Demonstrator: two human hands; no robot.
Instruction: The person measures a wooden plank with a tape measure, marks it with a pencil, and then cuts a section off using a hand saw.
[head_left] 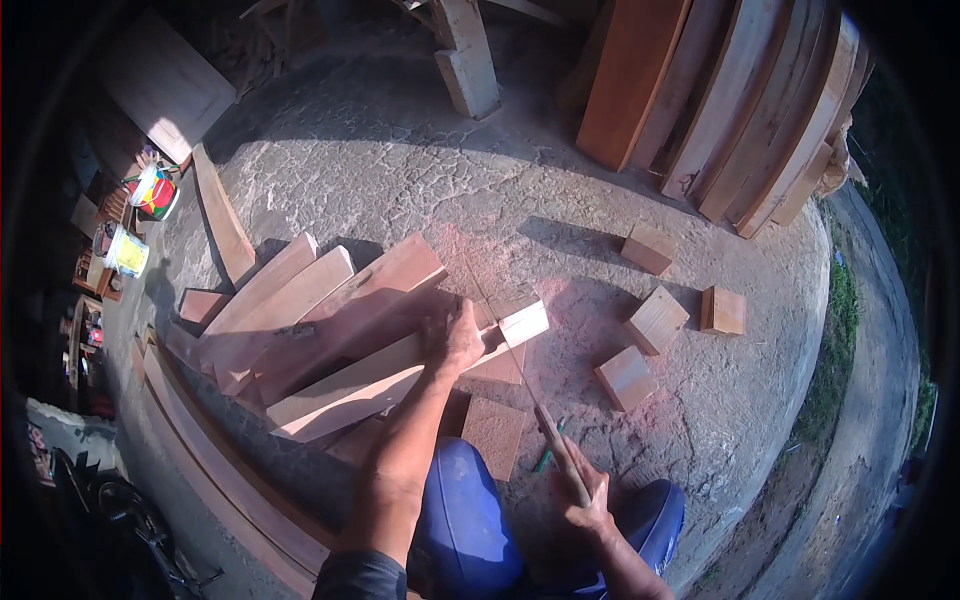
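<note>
The left hand (455, 338) presses flat on a pale plank (400, 375), its long axis running leftward from that hand. The right hand (583, 492) grips a saw (510, 355) angled forward across it.

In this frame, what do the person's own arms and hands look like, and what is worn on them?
Both hands, the left hand and the right hand, are bare: no gloves, and no rings, watch or bands that I can make out. Both forearms are bare too. A dark sleeve shows on the left upper arm at the lower edge. No right sleeve is in view.
</note>
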